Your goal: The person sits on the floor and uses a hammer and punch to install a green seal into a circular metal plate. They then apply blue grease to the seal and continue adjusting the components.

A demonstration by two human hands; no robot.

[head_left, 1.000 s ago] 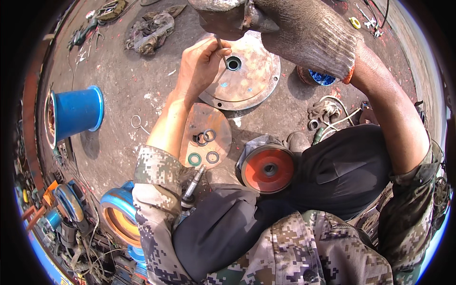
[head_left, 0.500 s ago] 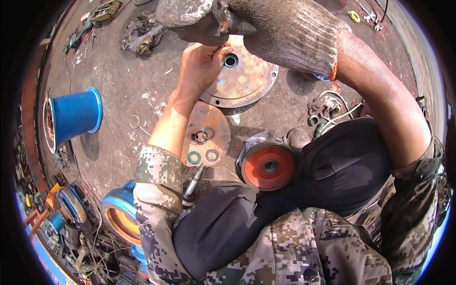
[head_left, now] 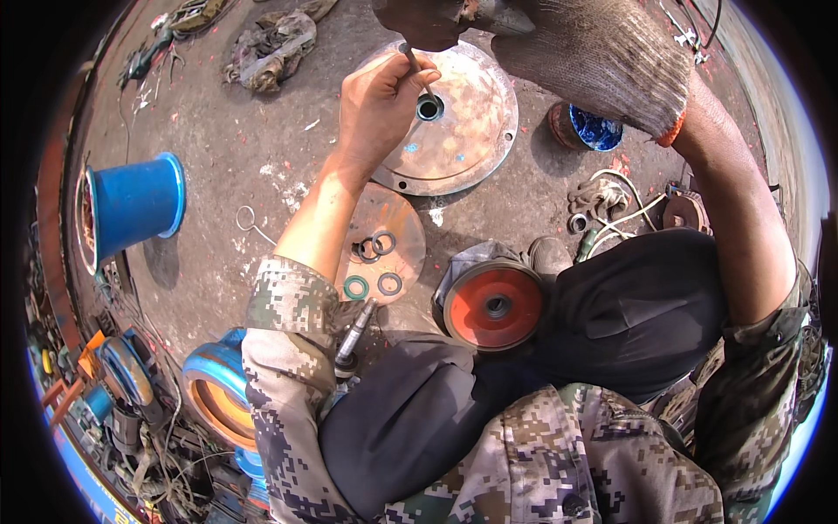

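Note:
My left hand (head_left: 384, 100) is closed around a thin metal rod (head_left: 406, 52), whose lower end reaches the rim of the dark central hole (head_left: 427, 108) in a round flanged metal plate (head_left: 470, 144) on the ground. My right hand (head_left: 594, 61), in a dirty knitted glove with an orange cuff, grips a heavy hammer (head_left: 415, 17) raised over the rod at the top edge. Its head is partly cut off by the frame. Just below the plate, a thinner rusty disc (head_left: 397, 218) carries several black and green rings (head_left: 390, 284).
A blue flanged cylinder (head_left: 140, 205) lies left; a blue casing (head_left: 214, 384) and mixed parts are lower left. A red-faced wheel (head_left: 480, 306) sits between my legs beside a metal shaft (head_left: 356, 336). Right are a blue-smeared tin (head_left: 594, 131), glove and cords (head_left: 611, 201). A rag (head_left: 271, 61) lies upper left.
My right hand and hammer swung down-left half a second ago and are now back up to the right. My left hand shifted slightly upward, and more of the rod shows over the hole.

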